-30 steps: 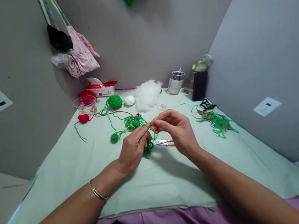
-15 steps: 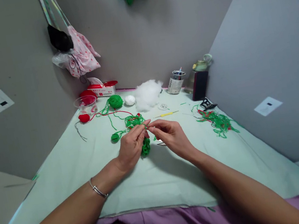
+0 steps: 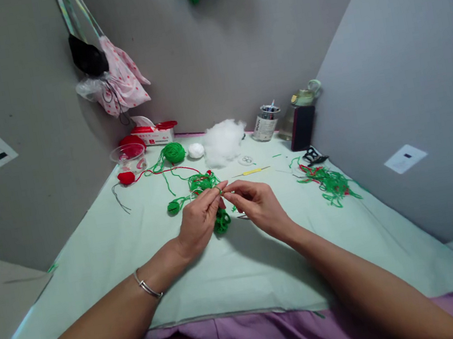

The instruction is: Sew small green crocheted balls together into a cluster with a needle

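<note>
Green crochet piece [image 3: 221,221]: sits just below left hand [image 3: 197,217], around mid-worktop [image 3: 186,292], well in from front edge; can't tell if touching down. Left hand: closed on a bit of green yarn [image 3: 221,192] at the fingertips. Right hand [image 3: 261,204]: pinched onto same spot. Just changed: lower and closer to left than a second ago, now covering most of scissors [image 3: 242,216], exposing yellow hook [image 3: 252,171] beyond. Read: two-handed finger work, no tool in use. Further back, toward rear edge: yarn ball [image 3: 174,153], white stuffing [image 3: 224,144]
</note>
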The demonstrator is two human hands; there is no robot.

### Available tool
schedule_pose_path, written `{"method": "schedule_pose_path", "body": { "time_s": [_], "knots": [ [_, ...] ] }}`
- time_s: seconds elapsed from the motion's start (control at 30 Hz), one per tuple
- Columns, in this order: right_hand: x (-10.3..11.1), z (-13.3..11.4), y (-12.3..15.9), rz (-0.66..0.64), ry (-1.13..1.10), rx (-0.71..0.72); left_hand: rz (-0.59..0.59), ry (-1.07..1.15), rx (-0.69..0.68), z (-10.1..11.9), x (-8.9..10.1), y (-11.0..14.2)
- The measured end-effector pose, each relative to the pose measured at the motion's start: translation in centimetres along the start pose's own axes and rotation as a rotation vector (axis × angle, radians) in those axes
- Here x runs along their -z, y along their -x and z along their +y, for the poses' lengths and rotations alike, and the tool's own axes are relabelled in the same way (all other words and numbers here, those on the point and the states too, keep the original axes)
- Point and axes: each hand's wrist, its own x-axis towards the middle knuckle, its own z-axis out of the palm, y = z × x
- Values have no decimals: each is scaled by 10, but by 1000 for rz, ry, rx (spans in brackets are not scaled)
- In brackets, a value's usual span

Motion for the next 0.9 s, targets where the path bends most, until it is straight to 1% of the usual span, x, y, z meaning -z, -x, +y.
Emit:
{"method": "schedule_pose_path", "body": {
  "time_s": [0.13, 0.37, 0.47, 0.67, 0.9],
  "knots": [
    [1, 1, -2, -12, 15, -12, -10, -16, 5, -1, 0, 1],
    [2, 1, -6, -78, -59, -60, -22, -76, -3, -5, -1, 2],
    [2, 3, -7, -80, -36, -58, -32, -96, -8, -7, -1, 1],
    [2, 10, -9, -72, -69, -100, -53, -200, 25, -4, 1, 1],
    [5, 12, -12, -89, -82, -117, -104, -212, 66, -3, 2, 1]
  ]
}}
